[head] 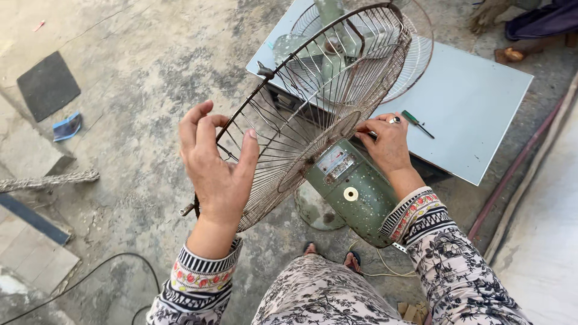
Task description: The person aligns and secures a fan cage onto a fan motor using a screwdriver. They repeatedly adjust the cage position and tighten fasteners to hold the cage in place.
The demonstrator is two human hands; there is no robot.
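Observation:
A rusty round wire fan guard (313, 102) stands tilted on the front of a green fan motor housing (352, 189). My left hand (217, 171) is at the guard's lower left rim, fingers spread and curled around the wires. At the guard's centre, next to the motor, my right hand (388, 144) rests with a ring on one finger. Behind the guard show pale fan blades (328, 51) and a second guard half (415, 60). A green-handled screwdriver (415, 122) lies on the grey board just past my right hand.
A flat grey board (481, 102) lies under the fan on the concrete floor. A dark mat (47, 84) and a blue scrap (66, 127) lie at left. A black cable (90, 274) runs bottom left. Another person's foot (490, 13) is at top right. A red hose (518, 165) runs along the right.

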